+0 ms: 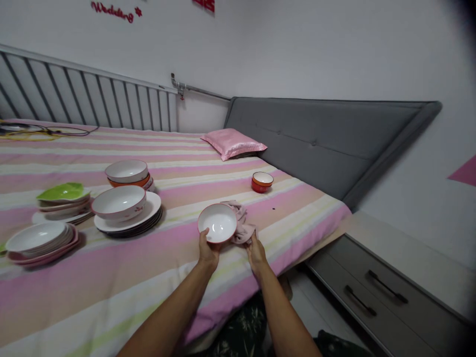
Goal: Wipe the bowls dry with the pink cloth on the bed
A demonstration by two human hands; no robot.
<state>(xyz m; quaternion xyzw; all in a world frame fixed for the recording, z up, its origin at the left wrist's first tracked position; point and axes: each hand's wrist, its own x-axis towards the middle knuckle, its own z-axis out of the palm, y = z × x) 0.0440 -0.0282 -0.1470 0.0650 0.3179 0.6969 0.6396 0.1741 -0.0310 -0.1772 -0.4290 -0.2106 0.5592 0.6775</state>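
Note:
My left hand (207, 251) grips the near rim of a small white bowl with a red outside (217, 224), tilted toward me above the striped bed (111, 282). Beside it my right hand (255, 251) is closed on a crumpled pinkish cloth (241, 224) that lies against the bowl's right side. Another small red bowl (262, 181) sits farther back on the bed.
To the left stand stacks of dishes: a large white bowl on plates (121, 202), two stacked bowls (127, 172), a green leaf plate on a pile (63, 193), shallow dishes (37, 239). A pink pillow (233, 142) lies by the grey headboard (327, 144). A grey drawer cabinet (375, 292) stands at right.

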